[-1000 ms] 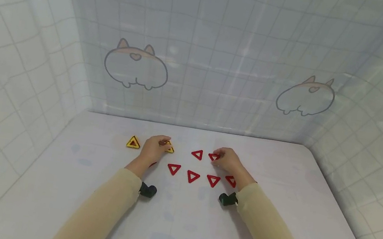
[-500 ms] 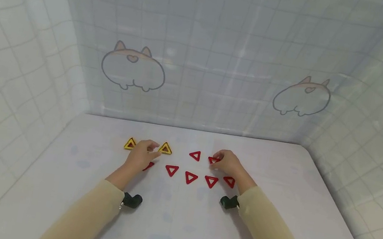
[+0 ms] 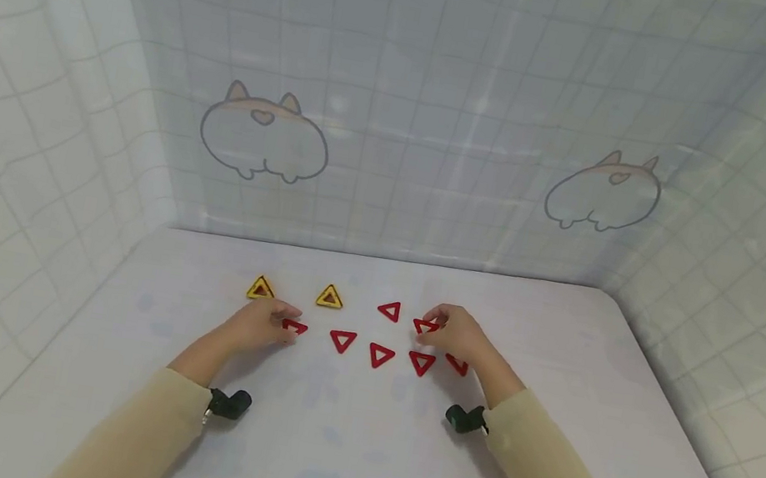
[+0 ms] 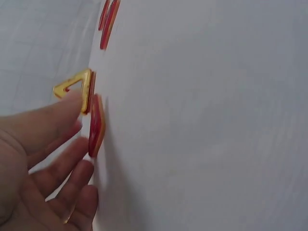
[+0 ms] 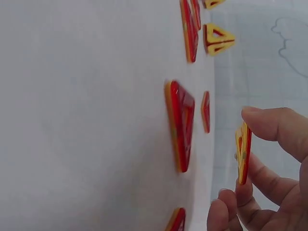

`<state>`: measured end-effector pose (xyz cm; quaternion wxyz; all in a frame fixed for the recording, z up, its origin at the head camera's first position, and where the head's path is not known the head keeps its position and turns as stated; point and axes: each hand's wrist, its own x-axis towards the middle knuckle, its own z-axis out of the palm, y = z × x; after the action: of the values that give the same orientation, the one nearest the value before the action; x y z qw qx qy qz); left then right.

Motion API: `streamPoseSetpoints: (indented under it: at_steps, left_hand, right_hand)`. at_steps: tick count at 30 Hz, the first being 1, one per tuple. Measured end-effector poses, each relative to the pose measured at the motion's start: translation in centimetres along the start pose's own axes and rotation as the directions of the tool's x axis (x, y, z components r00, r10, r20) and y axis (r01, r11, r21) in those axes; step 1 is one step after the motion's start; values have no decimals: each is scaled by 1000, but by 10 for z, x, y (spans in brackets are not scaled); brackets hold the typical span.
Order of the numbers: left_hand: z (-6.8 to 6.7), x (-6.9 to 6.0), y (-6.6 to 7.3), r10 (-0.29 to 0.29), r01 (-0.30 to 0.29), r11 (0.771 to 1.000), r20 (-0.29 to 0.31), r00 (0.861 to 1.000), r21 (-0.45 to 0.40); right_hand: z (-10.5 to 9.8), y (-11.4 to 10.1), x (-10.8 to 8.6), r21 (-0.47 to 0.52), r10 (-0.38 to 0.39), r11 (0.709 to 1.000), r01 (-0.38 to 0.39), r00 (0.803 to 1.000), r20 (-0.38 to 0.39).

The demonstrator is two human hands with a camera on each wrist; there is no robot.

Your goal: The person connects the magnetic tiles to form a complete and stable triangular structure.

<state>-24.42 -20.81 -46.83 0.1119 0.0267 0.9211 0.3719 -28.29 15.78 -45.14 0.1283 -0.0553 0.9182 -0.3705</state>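
My left hand has its thumb and fingers spread around a red triangle at the left end of the front row. In the left wrist view that red triangle lies flat on the table, beside the fingers. Two yellow triangles with dark red centres, the left one and the right one, lie behind this hand. With thumb and fingertips, my right hand pinches a red triangle. Seen edge-on in the right wrist view, the pinched triangle is red on one face and yellow on the other.
Several red triangles lie in the front row, one of them just below the right hand. Another red triangle sits in the back row. The white table ends at a grid-patterned cloth wall, with similar walls at both sides.
My left hand has withdrawn from the right-hand yellow triangle, leaving it on the table, and moved left and nearer to the front-row red triangle. The right hand keeps its red triangle and shifts slightly nearer.
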Motion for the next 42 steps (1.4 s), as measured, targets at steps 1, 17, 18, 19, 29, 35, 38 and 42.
streamPoseSetpoints:
  at_steps: [1, 17, 18, 19, 29, 35, 38, 42]
  left_hand:
    - [-1, 0, -2, 10, -11, 1000, 19, 1000, 11]
    - [-3, -5, -7, 74, -82, 990, 68, 995, 116]
    - [-2, -5, -7, 70, -77, 990, 67, 995, 117]
    - [-2, -6, -6, 70, -78, 990, 68, 995, 121]
    - [2, -17, 2, 39, -46, 988, 46, 998, 146]
    - [13, -23, 12, 72, -79, 984, 48, 996, 160]
    - [19, -27, 21, 93, -100, 981, 50, 994, 164]
    - [29, -33, 35, 96, -105, 979, 58, 994, 174]
  right_hand:
    - [0, -2, -3, -1, -8, 1000, 8, 1000, 1]
    - [11, -11, -35, -20, -69, 997, 69, 997, 18]
    - [12, -11, -37, -24, -68, 997, 69, 997, 19]
    - [13, -12, -38, -24, -66, 998, 66, 998, 22]
    - [19, -13, -51, -29, -83, 996, 84, 996, 44]
    - [22, -14, -58, -59, -105, 992, 108, 993, 55]
    - [22, -14, -61, -76, -120, 989, 124, 991, 53]
    - [24, -14, -65, -90, -140, 985, 145, 988, 60]
